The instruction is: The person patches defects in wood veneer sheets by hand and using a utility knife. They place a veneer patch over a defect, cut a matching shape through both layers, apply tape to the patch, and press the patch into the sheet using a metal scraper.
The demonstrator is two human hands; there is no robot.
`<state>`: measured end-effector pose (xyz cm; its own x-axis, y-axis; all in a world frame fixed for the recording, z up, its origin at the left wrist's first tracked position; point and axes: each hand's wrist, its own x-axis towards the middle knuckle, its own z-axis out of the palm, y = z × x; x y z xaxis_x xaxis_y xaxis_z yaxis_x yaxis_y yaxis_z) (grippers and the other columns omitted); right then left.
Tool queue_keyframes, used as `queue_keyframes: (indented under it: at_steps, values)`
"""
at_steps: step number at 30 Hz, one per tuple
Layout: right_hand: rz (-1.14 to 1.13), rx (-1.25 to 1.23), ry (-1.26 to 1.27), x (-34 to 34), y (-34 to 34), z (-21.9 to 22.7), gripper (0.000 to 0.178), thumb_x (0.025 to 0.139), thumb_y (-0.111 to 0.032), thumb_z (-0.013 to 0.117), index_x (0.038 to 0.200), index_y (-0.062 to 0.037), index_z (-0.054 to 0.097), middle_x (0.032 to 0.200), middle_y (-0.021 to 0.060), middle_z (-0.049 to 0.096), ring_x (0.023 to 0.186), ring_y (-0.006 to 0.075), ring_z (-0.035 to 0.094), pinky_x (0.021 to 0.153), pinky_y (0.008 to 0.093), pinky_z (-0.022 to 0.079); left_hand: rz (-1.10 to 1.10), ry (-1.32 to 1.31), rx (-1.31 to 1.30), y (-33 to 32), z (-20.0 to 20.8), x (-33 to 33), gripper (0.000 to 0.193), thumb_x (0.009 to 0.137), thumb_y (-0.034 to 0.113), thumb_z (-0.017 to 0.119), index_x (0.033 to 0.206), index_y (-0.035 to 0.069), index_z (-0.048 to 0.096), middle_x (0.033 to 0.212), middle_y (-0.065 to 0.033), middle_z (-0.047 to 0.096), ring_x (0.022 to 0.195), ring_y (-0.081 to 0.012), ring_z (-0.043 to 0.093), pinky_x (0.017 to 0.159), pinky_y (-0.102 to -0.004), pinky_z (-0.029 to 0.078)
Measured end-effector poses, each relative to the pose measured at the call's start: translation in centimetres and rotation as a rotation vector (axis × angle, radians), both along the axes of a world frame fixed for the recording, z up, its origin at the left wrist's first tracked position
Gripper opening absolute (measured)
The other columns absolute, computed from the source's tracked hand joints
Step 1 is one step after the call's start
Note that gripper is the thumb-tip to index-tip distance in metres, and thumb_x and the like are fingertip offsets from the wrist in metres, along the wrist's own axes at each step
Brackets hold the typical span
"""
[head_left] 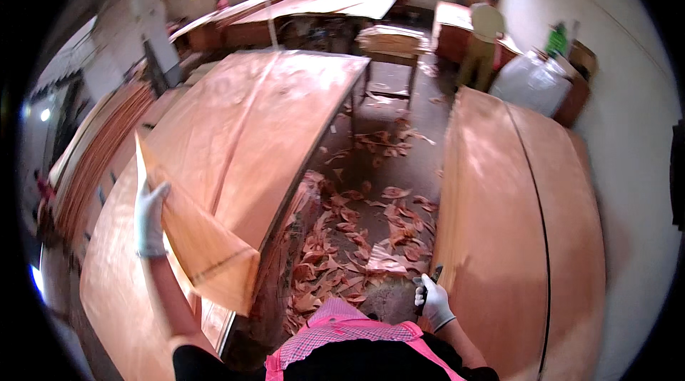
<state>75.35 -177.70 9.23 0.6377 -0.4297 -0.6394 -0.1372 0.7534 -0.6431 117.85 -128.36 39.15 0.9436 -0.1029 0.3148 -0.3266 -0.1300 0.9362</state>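
1 wood sheet (203, 249), in the gloved left hand (150, 220); 1 dark tool (437, 272), in the gloved right hand (435, 302).
From my remote post I list the sheet as tilted over the near part of the wood-topped table (300, 95), left fingers gripping its left edge; whether it touches the table, I cannot tell. Right fingers: closed around the tool, beside the wood stack (492, 188). Between table and stack: floor scraps (335, 238).
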Motion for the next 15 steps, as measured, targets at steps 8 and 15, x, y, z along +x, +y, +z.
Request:
queue_keyframes:
  at_steps: [8, 15]
  values:
    - [0.106, 0.051, 0.012, 20.0, -9.6, -1.0, 0.026, 0.1, -0.03, 0.063, 0.082, -0.0123, 0.056, 0.064, -0.0008, 0.053, 0.047, 0.0112, 0.045, 0.042, 0.0249, 0.038, 0.504, -0.411, 0.96, -8.4, 3.7, 18.4, 0.04, 0.085, 0.013, 0.064, 0.121, -0.002, 0.062, 0.104, -0.0269, 0.068, 0.095, -0.0407, 0.066, 0.079, -0.0468, 0.052]
    - [0.106, 0.232, 0.166, 33.0, -20.4, -1.2, 0.024, 0.1, -0.032, 0.063, 0.088, -0.0113, 0.057, 0.066, -0.0008, 0.054, 0.05, 0.0121, 0.044, 0.044, 0.0249, 0.038, 0.535, -0.492, 1.151, -20.1, -4.2, 35.5, 0.031, 0.083, 0.01, 0.061, 0.114, 0.005, 0.065, 0.094, -0.0222, 0.065, 0.09, -0.0429, 0.063, 0.079, -0.0514, 0.052]
